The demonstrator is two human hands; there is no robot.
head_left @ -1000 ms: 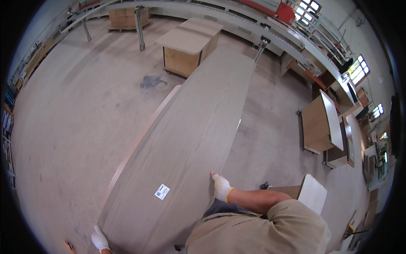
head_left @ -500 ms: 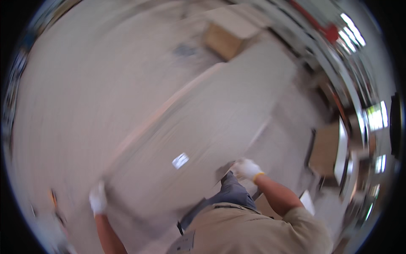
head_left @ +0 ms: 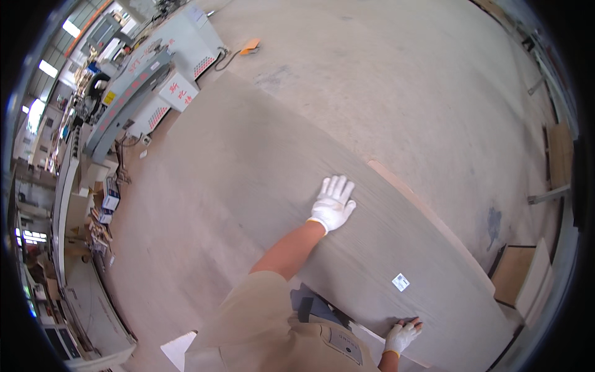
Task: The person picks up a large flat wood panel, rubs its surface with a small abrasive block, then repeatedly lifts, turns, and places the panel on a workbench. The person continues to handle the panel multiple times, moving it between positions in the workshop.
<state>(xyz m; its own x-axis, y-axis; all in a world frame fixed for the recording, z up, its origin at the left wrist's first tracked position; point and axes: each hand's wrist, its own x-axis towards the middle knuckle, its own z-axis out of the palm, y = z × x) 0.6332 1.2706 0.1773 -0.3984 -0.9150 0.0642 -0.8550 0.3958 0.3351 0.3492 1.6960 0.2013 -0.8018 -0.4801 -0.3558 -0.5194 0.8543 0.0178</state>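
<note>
A long grey-brown wood-grain panel point(head_left: 273, 149) stretches diagonally from the upper left to the lower right. My left hand point(head_left: 333, 206), in a white glove, lies on its upper face with the palm down and fingers spread. Near the right end, a small white label point(head_left: 400, 282) is stuck on the panel. Just below that label is my right hand point(head_left: 401, 336), also gloved with bare fingertips, resting over the near edge with its fingers extended on the surface. Along the far edge, a paler pinkish board point(head_left: 427, 214) shows from underneath.
A grey machine point(head_left: 149, 74) stands at the upper left, with an orange foot pedal point(head_left: 251, 46) on the floor beside it. Cartons point(head_left: 110, 193) and scraps lie along the left. At the lower right is an open brown-and-white box-shaped piece point(head_left: 514, 273).
My view has swung round, and the blur is gone. My left hand has gone from the panel's edge to flat on its face; my right hand is now by the label.
</note>
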